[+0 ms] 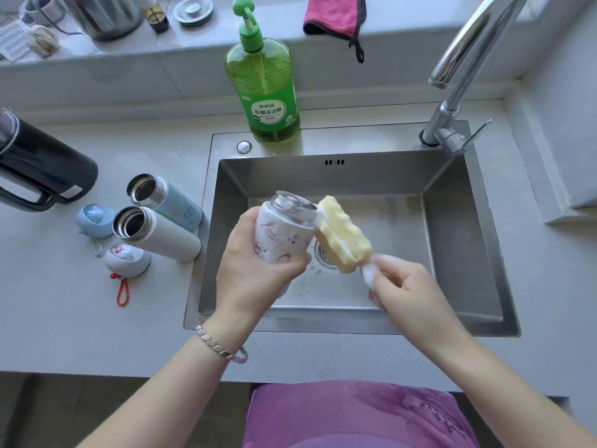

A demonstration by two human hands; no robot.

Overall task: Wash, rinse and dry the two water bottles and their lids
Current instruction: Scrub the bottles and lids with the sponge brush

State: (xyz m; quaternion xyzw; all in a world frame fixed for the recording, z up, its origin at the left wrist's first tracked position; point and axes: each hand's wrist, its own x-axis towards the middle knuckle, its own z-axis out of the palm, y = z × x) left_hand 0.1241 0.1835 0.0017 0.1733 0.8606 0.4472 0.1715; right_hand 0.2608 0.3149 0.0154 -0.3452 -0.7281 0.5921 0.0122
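Two uncapped bottles (155, 234) and lids (127, 258) wait on the surface (64, 318), left hand (255, 270) with its grip wrapped round the patterned bottle (284, 234), tilted over the sink (458, 240) so suds drip in, right hand (410, 286) pinching the sponge brush (342, 234) against its neck.

We log white cartoon-print bottle (284, 236), yellow sponge (344, 237) over grey sink (452, 221); left of sink pale-blue bottle (176, 202), plain white bottle (164, 236); behind it green soap bottle (268, 92).

Over the sink (458, 240) the left hand (255, 270) holds the small bottle (284, 236), w/ the sponge brush (344, 234) touching its right side and the right hand (408, 286) at the handle. On the counter (64, 318), left of the sink, stand the rear bottle (164, 202) and front bottle (158, 236) side by side, w/ the rear lid (95, 219) and front lid (127, 258) left of them and the jug (42, 166) further left. The soap dispenser (268, 95) stands behind the basin, the tap (452, 92) at back right.
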